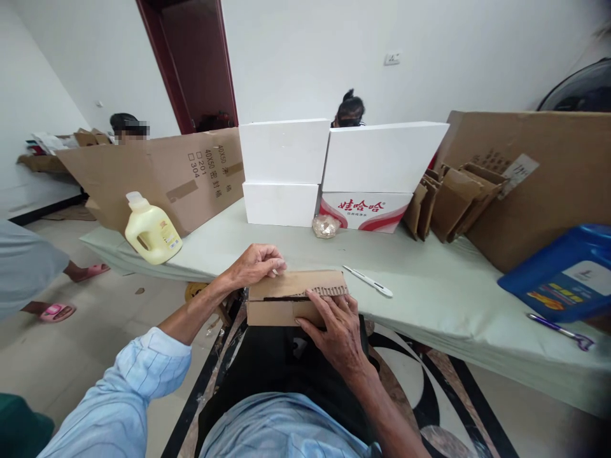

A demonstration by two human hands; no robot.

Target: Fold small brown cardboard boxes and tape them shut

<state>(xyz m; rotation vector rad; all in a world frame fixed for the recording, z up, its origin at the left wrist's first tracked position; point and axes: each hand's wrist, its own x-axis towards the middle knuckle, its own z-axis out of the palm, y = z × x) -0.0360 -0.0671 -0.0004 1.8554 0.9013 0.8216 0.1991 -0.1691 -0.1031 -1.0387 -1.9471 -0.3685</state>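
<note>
At the near edge of the table (439,296), the box (286,285) could fall if the right hand (340,324), fingers round it, slips. The left hand (256,264) has bent fingers — holding what, I can't tell — and a bump could knock the knife (370,283) off the table.

Yellow bottle (151,234), blue jug (566,277), perhaps a fan (582,90).

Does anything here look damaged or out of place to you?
Yes. The small cardboard box under the right hand shows ragged, exposed corrugation along its top, as if cut or torn. A small brown scrap also looks out of place on the floor, left of the table.
</note>
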